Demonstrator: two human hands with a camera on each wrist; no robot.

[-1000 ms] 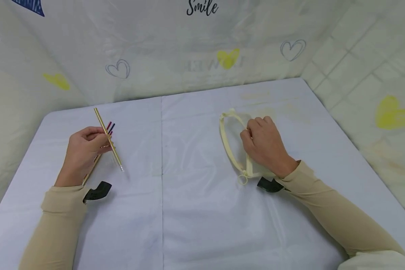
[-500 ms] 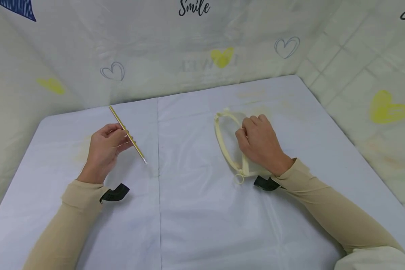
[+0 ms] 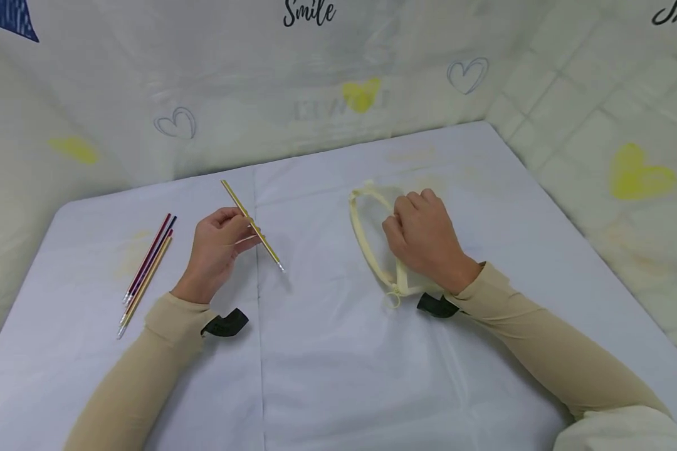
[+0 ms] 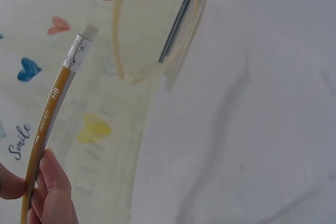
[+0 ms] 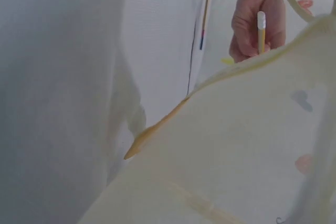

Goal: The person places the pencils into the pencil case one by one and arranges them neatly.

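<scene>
My left hand (image 3: pixel 217 247) pinches a yellow pencil (image 3: pixel 269 249) between thumb and fingers, above the table left of its middle. In the left wrist view the pencil (image 4: pixel 52 98) points its white eraser upward and bears the letters HB. My right hand (image 3: pixel 423 241) grips the upper edge of a cream-coloured sheer pouch (image 3: pixel 361 235), whose rim stands out in an open loop facing left. A small ring of cord (image 3: pixel 393 300) hangs at its lower corner. Through the loop in the left wrist view shows a dark thin rod (image 4: pixel 177 20). The pencil tip points away from the pouch.
Several pencils (image 3: pixel 151 265), dark red, dark blue and gold, lie side by side at the left of the white table (image 3: pixel 327 376). Behind it hangs a pale sheet (image 3: pixel 237 75) printed with hearts and words. A black wrist camera (image 3: pixel 225 322) sits on the left sleeve.
My left hand has carried the pencil rightward, away from the pencils on the table, which now show beside the forearm. The right hand keeps its hold on the pouch.
</scene>
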